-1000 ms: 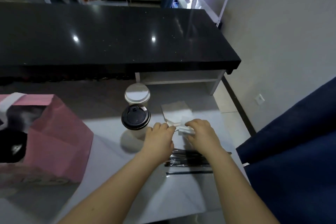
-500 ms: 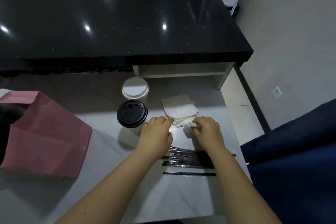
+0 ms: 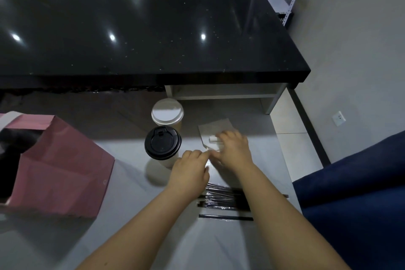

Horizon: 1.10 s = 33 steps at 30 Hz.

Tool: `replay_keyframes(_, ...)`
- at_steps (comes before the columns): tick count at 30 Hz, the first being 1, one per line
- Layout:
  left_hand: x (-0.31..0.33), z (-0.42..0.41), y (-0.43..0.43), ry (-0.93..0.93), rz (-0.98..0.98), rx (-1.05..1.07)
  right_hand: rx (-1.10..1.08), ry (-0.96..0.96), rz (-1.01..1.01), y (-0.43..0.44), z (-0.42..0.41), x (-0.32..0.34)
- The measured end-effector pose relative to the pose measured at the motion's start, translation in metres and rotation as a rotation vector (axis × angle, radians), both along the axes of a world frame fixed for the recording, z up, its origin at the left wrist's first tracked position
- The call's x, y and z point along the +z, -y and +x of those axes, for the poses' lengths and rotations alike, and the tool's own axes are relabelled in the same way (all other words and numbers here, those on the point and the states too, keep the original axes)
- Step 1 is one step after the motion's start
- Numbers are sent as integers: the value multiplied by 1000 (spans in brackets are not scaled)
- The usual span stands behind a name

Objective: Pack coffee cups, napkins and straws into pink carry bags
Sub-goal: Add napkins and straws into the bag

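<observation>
Napkin step in hand: by how things lie, neither the cups nor the straws are taken up yet.

Over the near part of the napkins (image 3: 215, 128) lies the right hand (image 3: 233, 151), fingers curled down, with a small white fold showing at its fingertips. This reads as a pinch on the top sheet or sheets; how many, cannot tell.

Just beside it is the left hand (image 3: 189, 171), fingers curled, tips at the near-left corner of the stack. Whether it pinches the paper or only steadies it, cannot tell.

Around the hands:
- The black-lidded cup (image 3: 162, 143) is just left of the left hand, upright, lid on.
- The white-lidded cup (image 3: 167, 112) is close beyond it; touching or not, cannot tell.
- The straws (image 3: 221, 200) lie in a loose bundle under the wrists, on the person's side of the napkins, with a single straw (image 3: 225, 217) apart, nearer still.
- The pink bag (image 3: 63, 166) stands well off to the left of both hands, past the cups, mouth open; the inside is too dark to read.

Judgement on the next move: peel off a thin share of napkins without dragging the whole stack. Thin paper clings, so one hand likely has to hold the stack down while the other lifts. Then carry the share leftward to the bag mouth. The cups stand in that path — a low sweep could knock them
</observation>
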<state>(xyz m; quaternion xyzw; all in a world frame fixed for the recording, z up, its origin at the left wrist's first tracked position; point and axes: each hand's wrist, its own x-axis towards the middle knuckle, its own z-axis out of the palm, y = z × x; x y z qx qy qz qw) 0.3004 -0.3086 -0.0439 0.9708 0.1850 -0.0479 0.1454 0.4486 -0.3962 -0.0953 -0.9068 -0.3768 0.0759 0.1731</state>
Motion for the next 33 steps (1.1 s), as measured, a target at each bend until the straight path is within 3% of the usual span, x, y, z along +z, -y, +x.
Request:
replay_keyframes(5,-3,3,2,-12,55,-16,-71,128,206,5,-14,-5)
replay_keyframes(13,20,14,7,71,52,-77,-76,207,266,32,-13,21)
replay_keyframes(23,151,-7,-69,428,180,46,89,471,540,-19,-20,170)
replay_keyframes(33,218,-143,-195,549,259,275,310,630,719,-145,-122,277)
